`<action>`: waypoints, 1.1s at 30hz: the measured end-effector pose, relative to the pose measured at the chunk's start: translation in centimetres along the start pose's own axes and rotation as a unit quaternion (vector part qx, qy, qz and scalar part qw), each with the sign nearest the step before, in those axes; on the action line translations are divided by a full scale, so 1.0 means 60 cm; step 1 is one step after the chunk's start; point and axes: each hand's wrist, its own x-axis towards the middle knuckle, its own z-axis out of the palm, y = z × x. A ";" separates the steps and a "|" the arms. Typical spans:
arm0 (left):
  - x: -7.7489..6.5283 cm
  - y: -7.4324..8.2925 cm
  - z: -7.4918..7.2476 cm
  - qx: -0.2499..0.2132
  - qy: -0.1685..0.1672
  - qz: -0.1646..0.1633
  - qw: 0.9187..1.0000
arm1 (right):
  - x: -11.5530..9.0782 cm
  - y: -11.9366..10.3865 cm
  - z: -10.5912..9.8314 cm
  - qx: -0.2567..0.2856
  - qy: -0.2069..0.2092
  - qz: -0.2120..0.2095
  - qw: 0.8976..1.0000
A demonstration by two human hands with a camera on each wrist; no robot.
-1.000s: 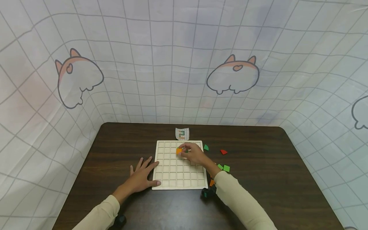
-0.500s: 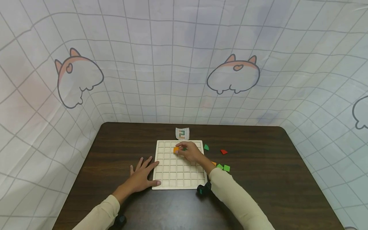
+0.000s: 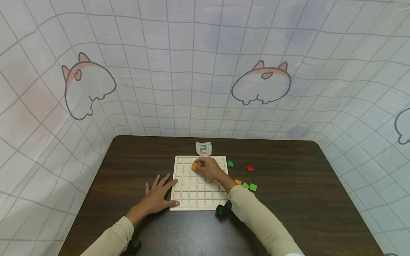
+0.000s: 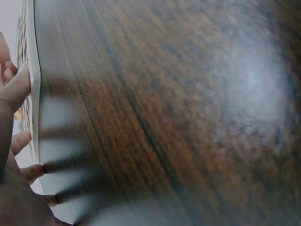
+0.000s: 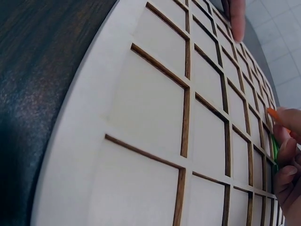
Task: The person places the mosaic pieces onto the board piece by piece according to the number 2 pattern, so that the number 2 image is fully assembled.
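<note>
- Here, a right hand (image 3: 209, 168) pinches an orange tile (image 3: 194, 166) at the board's (image 3: 200, 195) eleven o'clock, apparently for fine aim among ribs (image 5: 185, 122).
- The left hand (image 3: 156, 199), fingers (image 3: 169, 184) straight and spread, touches the rim (image 4: 34, 52) toward nine, likely steadying it.
- A card (image 3: 203, 148) lies just beyond twelve, presumably for easy viewing; loose tiles (image 3: 253, 187) sit around three.
- Room to move opens toward six.

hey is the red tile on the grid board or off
Off: the red tile lies on the dark tabletop, right of the grid board, a gap between them.
</note>
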 end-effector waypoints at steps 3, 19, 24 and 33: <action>0.000 0.000 0.000 0.001 0.000 0.001 1.000 | 0.002 0.000 0.002 -0.017 0.002 0.002 1.000; -0.003 0.004 -0.004 -0.005 -0.003 0.002 1.000 | 0.004 -0.008 0.004 -0.056 0.006 0.012 0.998; -0.003 0.004 -0.003 -0.004 -0.004 0.002 1.000 | 0.004 -0.010 0.004 -0.055 0.005 0.021 0.998; -0.002 0.003 -0.001 -0.002 -0.004 0.001 1.000 | 0.004 -0.010 0.004 -0.058 0.001 0.025 0.998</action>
